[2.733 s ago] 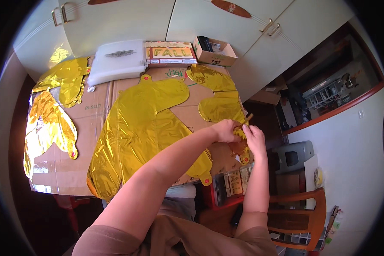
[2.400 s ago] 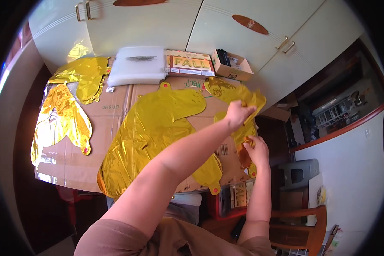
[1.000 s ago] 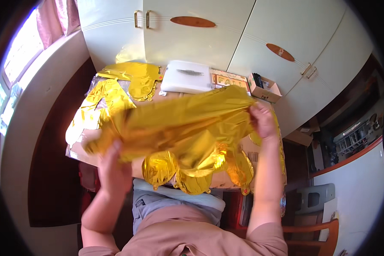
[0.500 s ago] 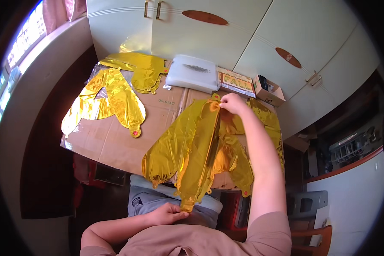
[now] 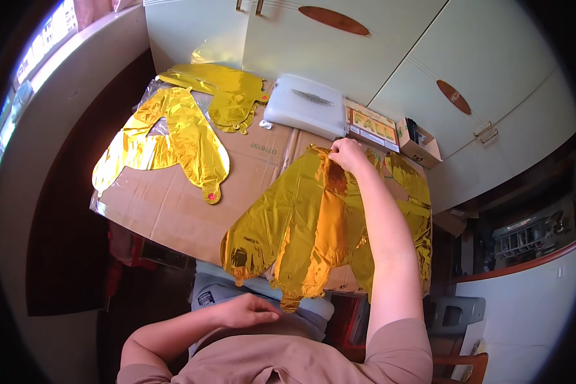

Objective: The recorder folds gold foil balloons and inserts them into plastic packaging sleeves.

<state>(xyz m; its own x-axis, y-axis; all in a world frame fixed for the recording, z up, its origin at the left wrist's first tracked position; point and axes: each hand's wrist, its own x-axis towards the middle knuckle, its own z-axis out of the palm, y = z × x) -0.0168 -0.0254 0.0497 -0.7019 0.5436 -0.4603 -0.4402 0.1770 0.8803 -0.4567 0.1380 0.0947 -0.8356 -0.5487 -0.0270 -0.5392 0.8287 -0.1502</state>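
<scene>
A flat gold foil balloon lies over the front right of the cardboard, its lower end hanging past the near edge. My right hand is closed, pinching its upper end near the middle of the board. Over my lap, my left hand holds nothing, its fingers loosely bent and the thumb apart, close to the balloon's hanging tip. More gold foil shows on the right, partly hidden by my right forearm. An A-shaped gold foil balloon lies at the left, with another gold foil balloon behind it.
Flattened cardboard covers the table. Along the back stand a translucent plastic case, a printed box and a small open carton with dark items. Pale cabinets rise behind. A grey plastic stool stands at the right.
My left hand has let go of the balloon's lower tip and drawn slightly left. The balloon has flattened and spread, while my right hand keeps its upper end. The view has shifted a little.
</scene>
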